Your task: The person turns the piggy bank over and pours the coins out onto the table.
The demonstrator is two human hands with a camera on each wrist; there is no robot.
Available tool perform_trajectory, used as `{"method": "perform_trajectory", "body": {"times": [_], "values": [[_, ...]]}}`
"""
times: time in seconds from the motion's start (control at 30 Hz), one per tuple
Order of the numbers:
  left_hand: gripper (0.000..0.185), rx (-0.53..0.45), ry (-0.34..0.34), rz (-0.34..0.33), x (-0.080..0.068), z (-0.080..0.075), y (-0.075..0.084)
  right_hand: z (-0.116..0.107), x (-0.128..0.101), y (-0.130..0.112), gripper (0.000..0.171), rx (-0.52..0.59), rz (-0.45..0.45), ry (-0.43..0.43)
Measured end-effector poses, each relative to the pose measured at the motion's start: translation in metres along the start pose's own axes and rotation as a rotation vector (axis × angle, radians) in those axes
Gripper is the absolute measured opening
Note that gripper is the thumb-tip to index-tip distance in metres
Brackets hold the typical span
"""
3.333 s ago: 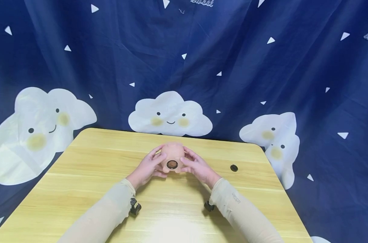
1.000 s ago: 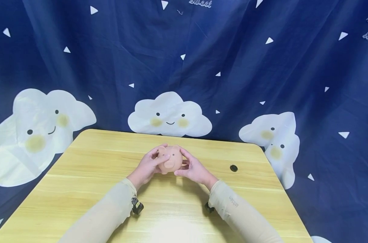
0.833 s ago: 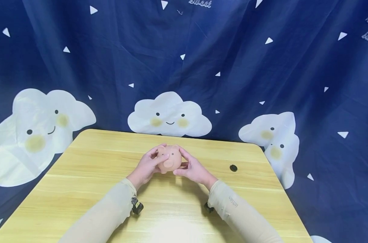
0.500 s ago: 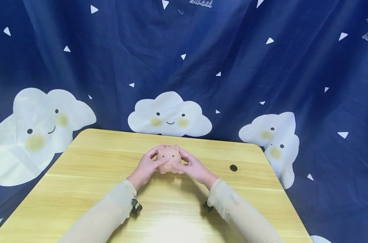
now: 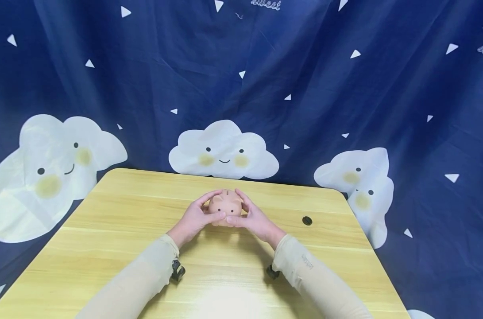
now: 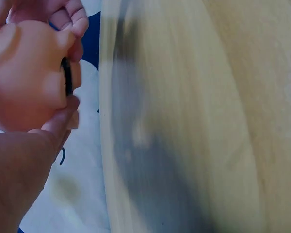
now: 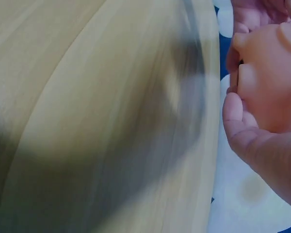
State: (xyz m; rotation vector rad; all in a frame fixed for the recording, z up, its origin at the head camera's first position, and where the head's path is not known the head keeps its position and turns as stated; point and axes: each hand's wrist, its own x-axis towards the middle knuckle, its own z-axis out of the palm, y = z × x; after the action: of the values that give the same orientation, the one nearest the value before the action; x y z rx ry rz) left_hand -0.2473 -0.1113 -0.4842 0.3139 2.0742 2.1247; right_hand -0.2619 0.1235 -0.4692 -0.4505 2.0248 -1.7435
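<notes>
A pink piggy bank point(image 5: 225, 204) is held between both hands above the far half of the table in the head view. Its eyes face me, and a coin slot shows on top. My left hand point(image 5: 197, 217) grips its left side, the thumb across the front near the snout. From the right, my right hand point(image 5: 255, 219) holds it the same way, thumb by the snout. In the left wrist view, a dark ring edge point(image 6: 67, 77) is visible on the underside of the piggy bank, between the stubby feet.
A small round black plug point(image 5: 307, 220) lies on the wooden table point(image 5: 125, 217), to the right of the hands. Behind the table hangs a dark blue curtain point(image 5: 209, 79) with clouds and triangles. Black wrist cameras point(image 5: 177, 270) sit at both cuffs.
The piggy bank has turned from its underside with a round opening, to its face, then tilted so the top slot shows. My right thumb has moved onto its front. The plug stays put.
</notes>
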Motion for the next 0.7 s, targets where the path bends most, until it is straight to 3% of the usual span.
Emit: {"method": "perform_trajectory", "body": {"times": [0.17, 0.33, 0.57, 0.7], "values": [[0.097, -0.059, -0.009, 0.010, 0.0018, 0.0012, -0.0029, -0.0044, 0.0006, 0.0013, 0.105, 0.019, -0.053, 0.001], [0.103, -0.036, -0.049, 0.016, 0.0010, 0.0015, -0.0023, -0.0067, -0.0031, 0.0017, 0.106, 0.001, -0.102, 0.013], [0.098, -0.028, -0.068, 0.026, -0.0005, -0.0002, -0.0015, -0.0069, -0.0052, 0.0026, 0.107, 0.024, -0.121, 0.011], [0.081, -0.084, -0.083, 0.005, -0.0017, -0.0005, -0.0014, -0.0083, -0.0059, 0.0039, 0.106, 0.021, -0.103, 0.003]]}}
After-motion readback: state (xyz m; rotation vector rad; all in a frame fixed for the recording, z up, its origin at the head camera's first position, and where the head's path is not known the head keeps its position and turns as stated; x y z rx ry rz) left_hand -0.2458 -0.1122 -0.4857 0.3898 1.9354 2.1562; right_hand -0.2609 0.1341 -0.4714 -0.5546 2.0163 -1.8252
